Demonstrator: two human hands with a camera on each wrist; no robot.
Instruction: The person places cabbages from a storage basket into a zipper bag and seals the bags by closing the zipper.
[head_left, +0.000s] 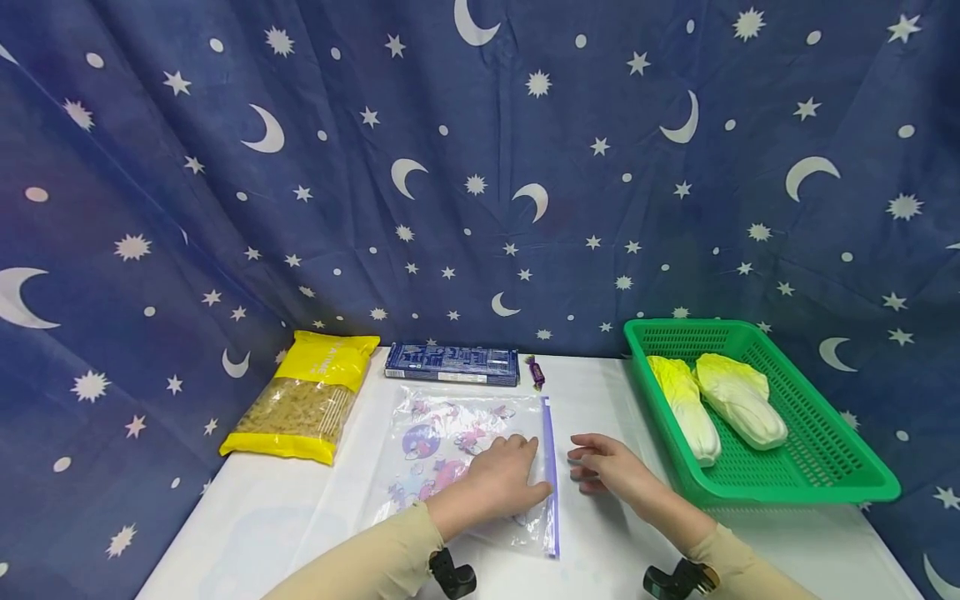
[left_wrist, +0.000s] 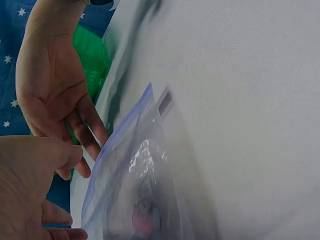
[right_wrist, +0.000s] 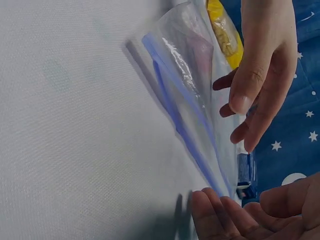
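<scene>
A clear zip-top bag (head_left: 427, 417) with pink and purple cartoon prints lies flat on the table. Its purple zip edge (head_left: 552, 483) runs down the right side, and in the right wrist view the two purple strips (right_wrist: 187, 140) stand apart, so the mouth gapes. Over the bag's right half is my left hand (head_left: 501, 482), fingers loosely bent near the zip, gripping nothing visible. My right hand (head_left: 618, 473) is just right of that edge, palm toward the bag, its fingers relaxed with nothing in them. From the head view, contact between left hand and bag cannot be told.
Behind the bag lie a dark blue box (head_left: 452, 364) and a small purple wrapped candy (head_left: 536, 373). A yellow bag of pasta (head_left: 307, 396) rests at the left. At the right, a green basket (head_left: 832, 425) holds two napa cabbages (head_left: 738, 400). A starry curtain (head_left: 480, 208) closes off the back.
</scene>
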